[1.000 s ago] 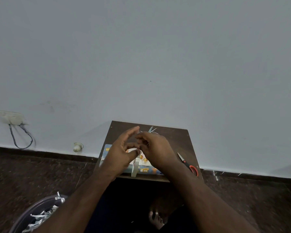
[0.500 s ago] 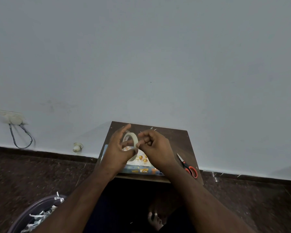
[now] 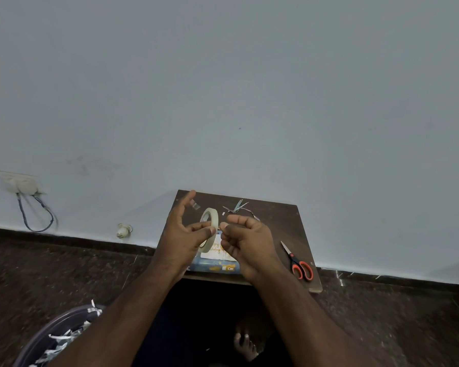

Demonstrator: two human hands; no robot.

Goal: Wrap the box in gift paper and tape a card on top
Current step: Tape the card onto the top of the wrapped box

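A roll of pale tape stands upright in my left hand, gripped between thumb and curled fingers, with the index finger stretched up. My right hand pinches the tape's loose end just right of the roll. Below both hands lies the box wrapped in blue patterned paper on a small dark wooden table. A white card with gold lettering rests on top of the box, partly hidden by my hands.
Red-handled scissors lie on the table's right side. Paper scraps sit near its far edge against the wall. A bin with shredded paper stands on the floor at lower left. A foot shows under the table.
The tape roll rose from flat against the box to upright between my hands. Both hands lifted slightly, and the right one drew apart to the right.
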